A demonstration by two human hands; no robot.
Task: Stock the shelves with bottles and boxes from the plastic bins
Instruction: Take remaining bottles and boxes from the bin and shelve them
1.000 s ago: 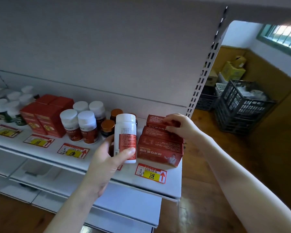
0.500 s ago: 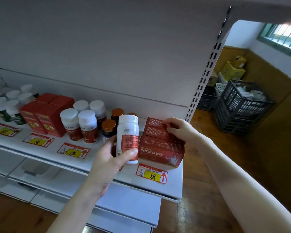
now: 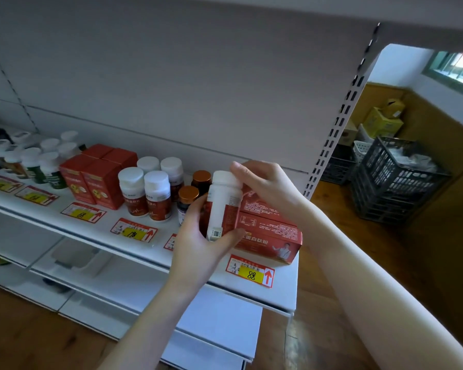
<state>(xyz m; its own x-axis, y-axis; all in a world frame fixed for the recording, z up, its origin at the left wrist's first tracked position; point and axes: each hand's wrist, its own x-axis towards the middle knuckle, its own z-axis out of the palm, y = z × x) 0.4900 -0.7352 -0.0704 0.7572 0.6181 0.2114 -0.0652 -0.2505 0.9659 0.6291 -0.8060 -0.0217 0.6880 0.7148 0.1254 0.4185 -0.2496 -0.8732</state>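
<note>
My left hand (image 3: 198,241) grips a white bottle (image 3: 223,206) with a red label, holding it upright in front of the white shelf (image 3: 278,292). My right hand (image 3: 265,182) holds the bottle's white cap from above, with fingers curled over it. Just behind and to the right, red boxes (image 3: 267,231) lie stacked at the shelf's right end. Left of them stand amber bottles with copper caps (image 3: 189,194), white-capped red-labelled bottles (image 3: 145,193) and upright red boxes (image 3: 91,180).
More white-capped bottles (image 3: 38,161) crowd the far left of the shelf. Price tags (image 3: 250,271) line its front edge. Lower white shelves (image 3: 219,324) jut out below. Dark plastic crates (image 3: 396,180) and yellow cartons (image 3: 382,121) stand on the wooden floor at right.
My right hand left the stacked red boxes and moved left onto the bottle's cap. My left hand carried the bottle slightly right, in front of the boxes.
</note>
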